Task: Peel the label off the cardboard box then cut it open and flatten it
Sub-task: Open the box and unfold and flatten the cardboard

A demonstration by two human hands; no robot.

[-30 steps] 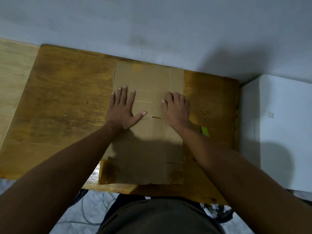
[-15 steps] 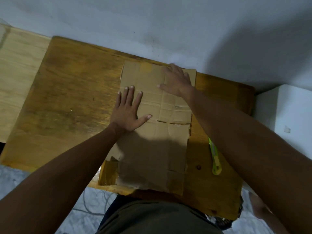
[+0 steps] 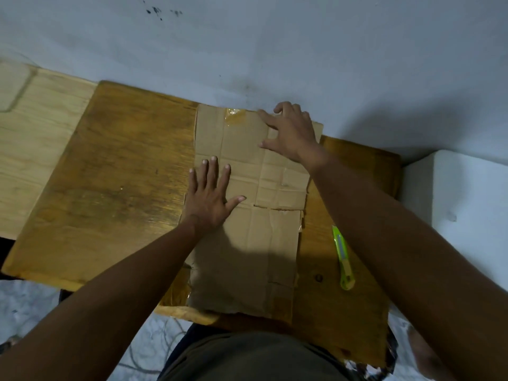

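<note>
A flattened brown cardboard box (image 3: 247,243) lies on the wooden table (image 3: 115,188), reaching from the wall side to the near edge. My left hand (image 3: 210,199) rests palm down with spread fingers on its left middle part. My right hand (image 3: 292,133) lies on the far right corner of the cardboard, fingers spread and slightly bent over the far edge. A patch of clear tape (image 3: 233,116) shines on the far edge. A green utility knife (image 3: 342,257) lies on the table to the right of the cardboard, untouched.
A grey wall (image 3: 275,50) runs along the table's far side. A white block (image 3: 461,215) stands at the right, a pale wooden surface (image 3: 35,133) at the left. Below the near edge are my lap and a floor with cables.
My right hand moved from the cardboard's middle to its far right corner. The left hand stayed put. The view shifted, and the green knife came into view.
</note>
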